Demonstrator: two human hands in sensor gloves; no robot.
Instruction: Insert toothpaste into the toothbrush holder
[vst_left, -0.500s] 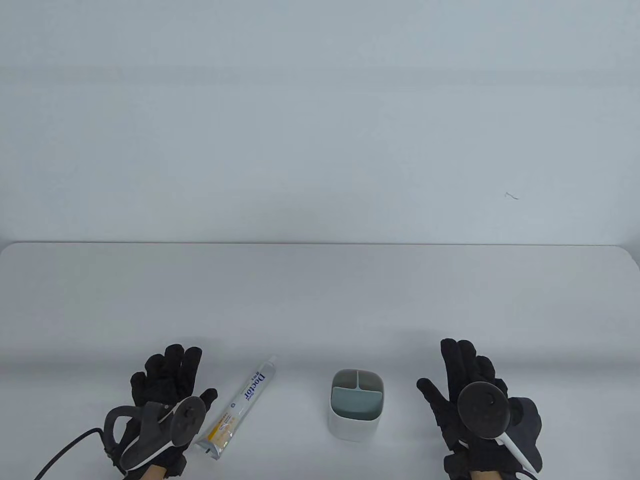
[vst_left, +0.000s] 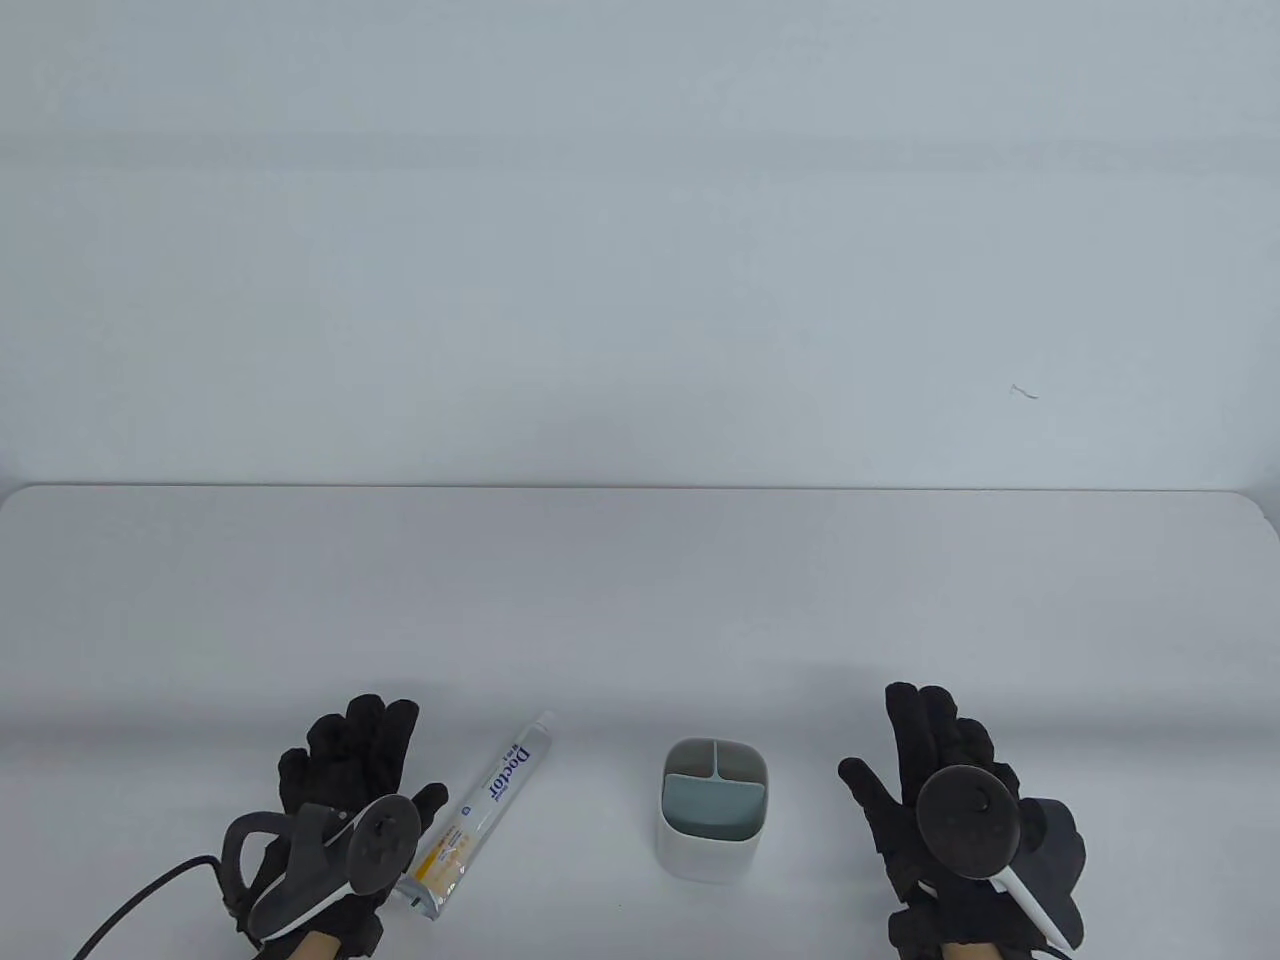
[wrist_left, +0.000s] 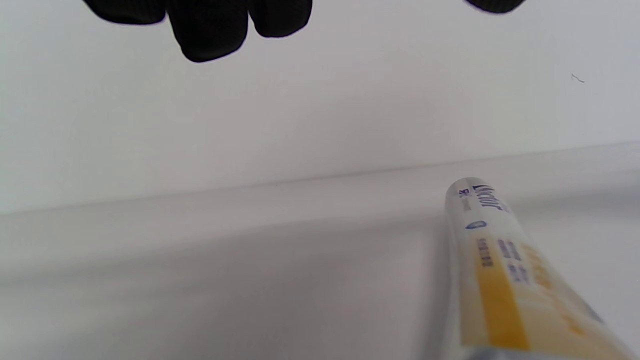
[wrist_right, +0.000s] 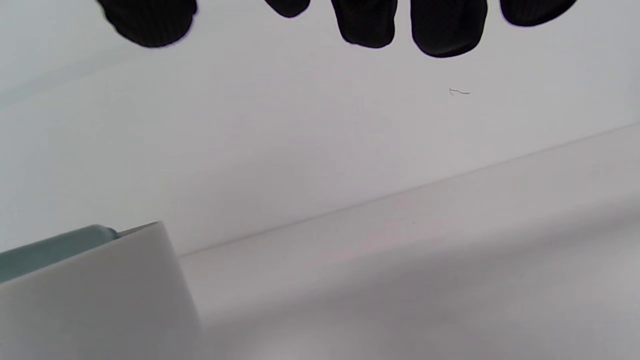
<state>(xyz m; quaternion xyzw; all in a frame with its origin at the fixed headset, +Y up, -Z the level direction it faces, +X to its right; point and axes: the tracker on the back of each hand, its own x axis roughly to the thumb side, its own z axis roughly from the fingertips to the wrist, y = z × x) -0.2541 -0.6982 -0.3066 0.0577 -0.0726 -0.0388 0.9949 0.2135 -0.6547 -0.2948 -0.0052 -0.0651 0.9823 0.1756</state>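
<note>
A: Starting from the left, what is your left hand doing?

B: Your left hand is lying flat just to the left of the toothpaste, the fingers stretched forward and spread, gripping nothing. The thumb is pointing toward the tube and is coming very near its lower half; I cannot tell if it is touching. In the left wrist view the fingertips are hanging free at the top edge, with nothing between them.

A: And the toothpaste itself?

B: It is lying flat on the white table, tilted, the cap end pointing away from you and a little to the right, the crimped flat end nearer to you. The blue lettering is facing up, and a yellow band is running over the lower part, as the left wrist view is showing close up.

A: What is standing to the right of the toothpaste?

B: The toothbrush holder is standing upright there, apart from the tube, white outside with a grey-green insert divided into compartments. Nothing is standing in it.

A: And further right?

B: Your right hand is resting open, well to the right of the toothpaste and beyond the holder, fingers straight, thumb spread toward the holder, not touching it. The right wrist view is showing the fingertips free and the holder's corner at lower left.
</note>
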